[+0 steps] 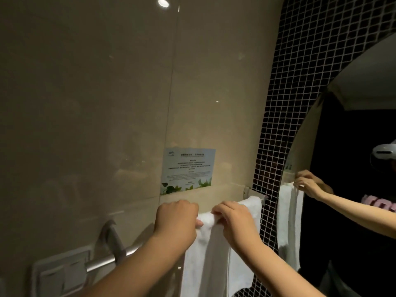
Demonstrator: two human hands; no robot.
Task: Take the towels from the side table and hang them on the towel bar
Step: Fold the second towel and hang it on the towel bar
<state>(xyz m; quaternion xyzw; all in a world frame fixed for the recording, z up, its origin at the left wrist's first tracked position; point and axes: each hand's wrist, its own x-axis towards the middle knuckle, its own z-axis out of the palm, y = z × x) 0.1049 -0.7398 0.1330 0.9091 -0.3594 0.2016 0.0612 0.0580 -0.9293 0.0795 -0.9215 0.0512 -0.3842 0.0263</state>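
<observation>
L hand (176, 217) & R hand (233, 219) each pinch the top fold of the towel (205, 258), draped over the bar (111, 259) near its R end. Bar's L stretch bare; mirror (353, 108) edge close on R.

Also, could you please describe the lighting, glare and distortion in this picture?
Head view: dim, warm light; a round glare spot on the glossy beige wall tile; wide-angle distortion curves the black mosaic tile strip; the hanging white towel looks slightly washed out.

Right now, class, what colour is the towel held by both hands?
The towel is white; the head view shows it best.
</observation>
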